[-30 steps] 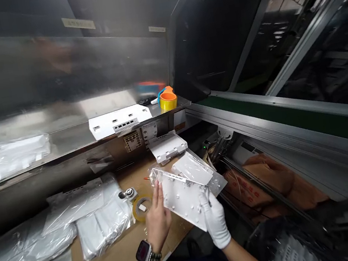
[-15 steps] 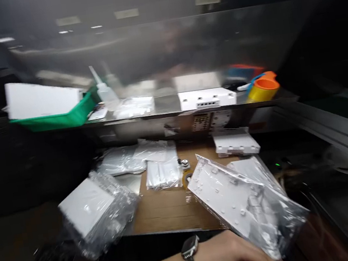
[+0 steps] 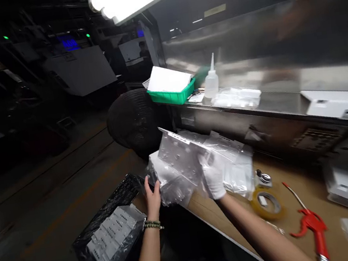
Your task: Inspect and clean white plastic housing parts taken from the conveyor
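Observation:
My right hand [image 3: 214, 179], in a white glove, grips the right end of a light grey plastic panel [image 3: 179, 156] with slots along its top edge. The panel is tilted above a clear plastic bag [image 3: 176, 189] that has a white panel [image 3: 163, 169] in it. At the bag's left edge is my bare left hand [image 3: 152, 194], a beaded bracelet at its wrist. Its thumb and a finger stand apart; whether they touch the bag is unclear. Below and left, a black crate [image 3: 80, 245] lined with plastic holds several slotted white parts [image 3: 114, 235].
Bagged parts [image 3: 237, 169], a tape roll [image 3: 266, 204] and a red air gun [image 3: 312, 225] lie on the cardboard-covered bench [image 3: 212, 212]. The shelf [image 3: 283, 103] bears a green tray [image 3: 169, 97] and a squeeze bottle [image 3: 211, 83]. A dark round fan [image 3: 136, 121] stands behind.
The view has swung left, bringing the crate and fan into sight. The bagged panel at the right of the bench has left view. A gloved hand now holds a panel over the left-hand bag.

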Tool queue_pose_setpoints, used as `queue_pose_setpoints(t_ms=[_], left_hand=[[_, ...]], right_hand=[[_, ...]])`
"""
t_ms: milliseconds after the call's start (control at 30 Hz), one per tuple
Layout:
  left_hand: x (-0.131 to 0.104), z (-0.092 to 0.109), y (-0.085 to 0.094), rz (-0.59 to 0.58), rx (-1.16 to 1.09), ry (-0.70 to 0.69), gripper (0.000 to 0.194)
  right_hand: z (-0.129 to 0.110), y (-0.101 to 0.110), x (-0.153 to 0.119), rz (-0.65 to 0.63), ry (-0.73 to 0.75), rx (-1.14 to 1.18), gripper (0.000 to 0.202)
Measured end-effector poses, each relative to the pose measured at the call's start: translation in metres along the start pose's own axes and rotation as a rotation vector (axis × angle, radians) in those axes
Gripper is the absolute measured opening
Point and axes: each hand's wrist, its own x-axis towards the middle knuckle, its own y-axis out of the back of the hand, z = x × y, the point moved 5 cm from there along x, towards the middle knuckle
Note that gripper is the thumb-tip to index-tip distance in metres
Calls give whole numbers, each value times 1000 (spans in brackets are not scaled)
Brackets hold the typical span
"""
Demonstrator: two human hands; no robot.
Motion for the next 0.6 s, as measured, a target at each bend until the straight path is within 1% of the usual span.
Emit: queue_pose_setpoints(t_ms=[67, 100, 133, 167, 233, 333, 400, 500, 567, 600], left_hand=[[20, -15, -1, -52, -18, 54, 73], [28, -19, -5, -79, -28, 68, 71], [34, -22, -9, -105, -37, 73, 69], [38, -22, -13, -131, -44, 70, 68], [44, -21, -22, -173, -46, 48, 71], [50, -20, -32, -213, 13, 21, 72], [55, -20, -36, -230, 101, 6, 72], [62, -17, -36, -257, 258, -54, 75], [66, -9, -33, -288, 353, -110, 70], [66, -3, -33, -308, 395, -135, 67]], right_hand=[[16, -47, 14, 22, -16, -82, 42], [26, -64, 18, 30, -36, -134, 39], [37, -76, 20, 34, -62, -189, 35], [48, -84, 21, 33, -89, -242, 31], [70, -88, 19, 20, -142, -351, 27], [93, -75, 18, -63, -209, -518, 30], [98, -60, 18, -140, -228, -620, 34], [94, -30, 13, -212, -227, -737, 35], [85, -1, 2, -244, -223, -776, 34], [80, 17, -6, -253, -222, -782, 33]])
